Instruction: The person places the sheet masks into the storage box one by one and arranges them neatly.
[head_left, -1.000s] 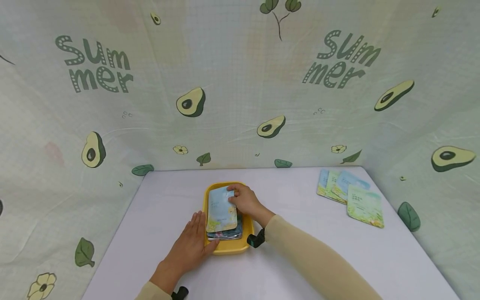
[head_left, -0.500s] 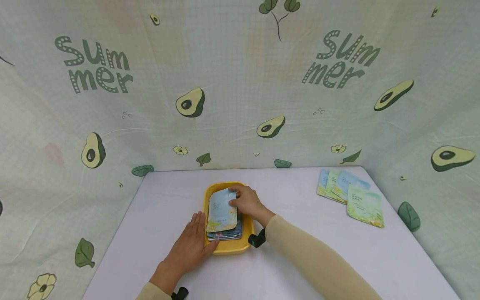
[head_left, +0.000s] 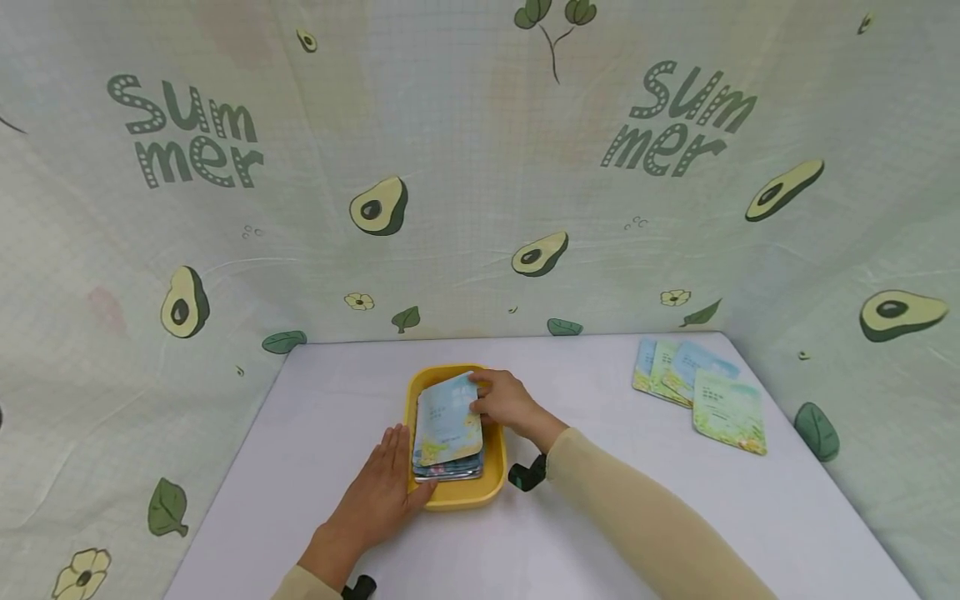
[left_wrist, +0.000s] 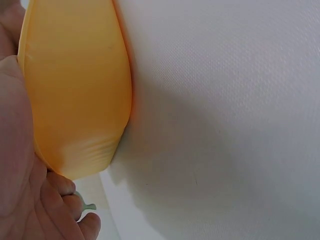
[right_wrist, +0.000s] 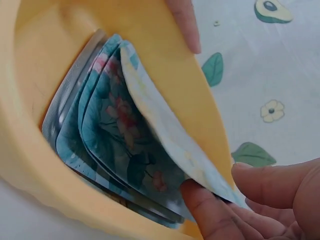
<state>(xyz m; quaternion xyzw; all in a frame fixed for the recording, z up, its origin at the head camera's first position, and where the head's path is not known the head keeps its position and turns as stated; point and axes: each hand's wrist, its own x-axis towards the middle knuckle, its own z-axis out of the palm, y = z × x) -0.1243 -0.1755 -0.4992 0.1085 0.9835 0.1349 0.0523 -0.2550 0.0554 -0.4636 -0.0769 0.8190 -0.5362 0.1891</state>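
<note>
A yellow tray on the table holds a stack of flat packets with teal flower prints. On top, a thin light blue packet with yellow flowers along its bottom slants up at one side. My right hand pinches its right edge between thumb and fingers; the right wrist view shows fingertips under the raised edge. My left hand lies along the tray's left side, fingers straight and thumb at the near rim. In the left wrist view, that palm is against the yellow tray wall.
At the table's right side lie several flat light blue and green packets, partly overlapping. A white cloth covers the table. An avocado-print curtain stands behind it and along both sides.
My right hand has shifted slightly right, carrying the top packet's right edge with it. The left hand and the tray have stayed in place.
</note>
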